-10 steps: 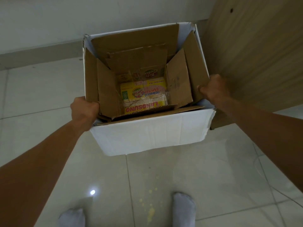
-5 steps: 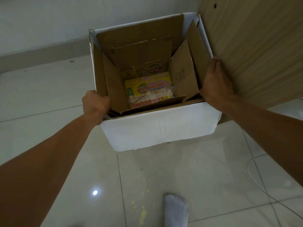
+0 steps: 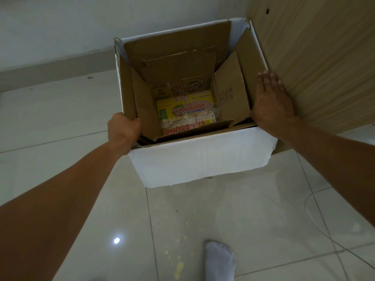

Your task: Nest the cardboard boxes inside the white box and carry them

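The white box (image 3: 200, 161) is held above the floor, open at the top. A brown cardboard box (image 3: 174, 51) is nested inside it, its flaps standing along the walls. A smaller yellow printed box (image 3: 185, 112) lies at the bottom. My left hand (image 3: 122, 131) grips the white box's left rim, fingers curled over the edge. My right hand (image 3: 271, 102) lies flat with fingers stretched along the outside of the right wall, between the box and a wooden panel.
A wooden panel (image 3: 316, 63) stands close on the right, touching or nearly touching the box. White wall and grey skirting (image 3: 54, 66) run behind. Glossy floor tiles (image 3: 243, 220) lie below, with a white cable (image 3: 312, 218) at right and my socked foot (image 3: 220, 260).
The box has shifted right, close against the wooden panel. My right hand went from gripping the rim to lying flat along the right wall. One foot has left the view.
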### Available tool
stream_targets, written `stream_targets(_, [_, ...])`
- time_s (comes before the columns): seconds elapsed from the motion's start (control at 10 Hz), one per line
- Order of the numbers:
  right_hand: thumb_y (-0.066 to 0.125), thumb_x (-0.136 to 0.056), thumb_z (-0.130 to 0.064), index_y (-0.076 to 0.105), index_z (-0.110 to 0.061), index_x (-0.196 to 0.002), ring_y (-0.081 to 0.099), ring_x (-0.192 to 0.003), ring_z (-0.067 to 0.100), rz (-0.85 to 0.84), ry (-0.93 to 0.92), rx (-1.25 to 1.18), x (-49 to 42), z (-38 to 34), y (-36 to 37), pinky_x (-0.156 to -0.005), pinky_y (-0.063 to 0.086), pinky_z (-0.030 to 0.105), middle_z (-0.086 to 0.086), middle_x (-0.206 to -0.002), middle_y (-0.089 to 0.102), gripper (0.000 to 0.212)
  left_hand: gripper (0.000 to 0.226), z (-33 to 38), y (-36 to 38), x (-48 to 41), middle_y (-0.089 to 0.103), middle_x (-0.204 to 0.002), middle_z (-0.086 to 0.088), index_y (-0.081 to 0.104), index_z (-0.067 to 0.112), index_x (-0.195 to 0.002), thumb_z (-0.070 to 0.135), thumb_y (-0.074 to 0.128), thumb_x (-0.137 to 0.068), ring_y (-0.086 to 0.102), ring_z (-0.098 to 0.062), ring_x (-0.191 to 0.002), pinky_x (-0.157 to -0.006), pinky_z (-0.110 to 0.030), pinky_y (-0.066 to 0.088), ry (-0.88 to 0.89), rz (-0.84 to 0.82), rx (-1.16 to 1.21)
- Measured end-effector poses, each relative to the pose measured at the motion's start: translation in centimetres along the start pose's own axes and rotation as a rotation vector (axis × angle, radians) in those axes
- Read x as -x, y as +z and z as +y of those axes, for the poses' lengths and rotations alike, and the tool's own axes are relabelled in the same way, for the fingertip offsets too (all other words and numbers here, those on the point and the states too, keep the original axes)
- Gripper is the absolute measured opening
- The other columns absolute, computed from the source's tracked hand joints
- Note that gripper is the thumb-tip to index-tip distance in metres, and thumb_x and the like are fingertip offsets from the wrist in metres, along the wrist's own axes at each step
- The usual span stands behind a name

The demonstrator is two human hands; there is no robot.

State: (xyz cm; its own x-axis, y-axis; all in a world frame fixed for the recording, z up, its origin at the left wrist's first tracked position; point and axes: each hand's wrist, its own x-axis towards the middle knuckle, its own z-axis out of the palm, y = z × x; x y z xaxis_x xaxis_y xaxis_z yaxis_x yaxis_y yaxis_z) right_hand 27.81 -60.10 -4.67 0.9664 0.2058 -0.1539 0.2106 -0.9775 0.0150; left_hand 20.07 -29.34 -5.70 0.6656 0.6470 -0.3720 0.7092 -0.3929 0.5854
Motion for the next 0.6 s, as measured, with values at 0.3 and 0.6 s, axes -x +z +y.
stream_targets(0.3, [0.063, -0.082, -0.022, 0.017, -0.004, -0.146, 0.009, -0.145, 0.041, -0.004, 0.051, -0.043, 0.9, -1.2, -1.8, -0.117, 0.009, 0.052, 0.022, -0.156, 0.016, 0.080, 0.054, 0.2, -2.3, -0.1, 0.060, -0.126, -0.011, 0.048, 0.012, -0.131, 0.039, 0.063, -0.087, 0.060, -0.030, -0.103, -0.081, -0.035, 0.048, -0.092, -0.149, 0.165])
stream_targets(0.6, [0.059, -0.082, -0.013, 0.035, -0.004, -0.134, 0.031, -0.137, 0.036, 0.049, 0.021, -0.204, 2.0, -2.5, -7.3, -0.115, 0.013, 0.057, 0.021, -0.147, 0.036, 0.059, 0.066, 3.9, -7.6, 2.8, 0.041, -0.150, -0.011, 0.034, 0.013, -0.146, 0.034, 0.062, -0.091, 0.042, -0.028, -0.135, -0.102, -0.031, 0.035, 0.112, 0.011, 0.105])
